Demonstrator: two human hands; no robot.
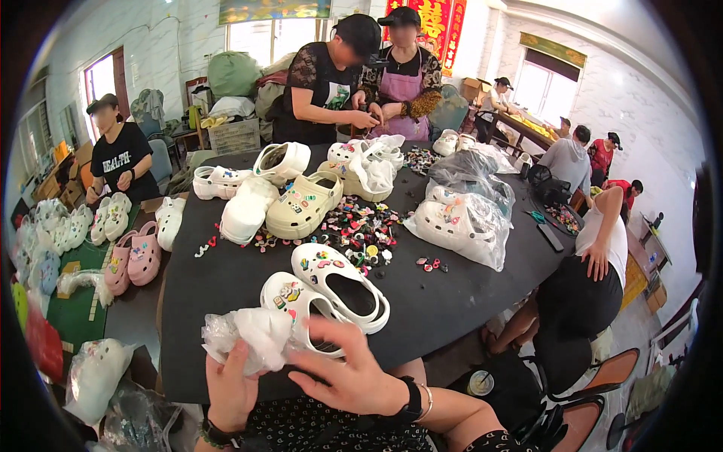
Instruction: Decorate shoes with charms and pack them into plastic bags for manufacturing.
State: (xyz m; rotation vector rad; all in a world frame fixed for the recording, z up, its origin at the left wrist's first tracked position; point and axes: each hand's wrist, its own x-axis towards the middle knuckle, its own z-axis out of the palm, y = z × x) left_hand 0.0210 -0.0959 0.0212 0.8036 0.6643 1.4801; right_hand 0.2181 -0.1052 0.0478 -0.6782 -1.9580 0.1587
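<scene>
Crinkled clear plastic bag (252, 335) is being gripped in the left hand (228, 392), whose fingers are closing around its lower edge at the near rim of the black tabletop (226, 279). Just to the right of it, the right hand (352, 377) is spreading open, fingers apart, reaching over the heel of a white clog (297, 305) — whether the fingertips are actually touching the shoe is hard to tell. That clog is lying directly ahead of both hands, partly tucked behind the bag, and a second white clog (343, 286) is sitting touching it on the right-hand side (both are carrying small coloured charms on their toes).

Farther ahead of the hands, a loose heap of coloured charms (361, 226) is spreading across the middle of the tabletop, with a cream clog (301, 203) lying beyond it to the left. Ahead and to the right, bagged white clogs (459, 222) are resting — well apart from the hands. Off to the left, pink clogs (135, 260) are sitting on a neighbouring surface. Other people are standing at the far side.
</scene>
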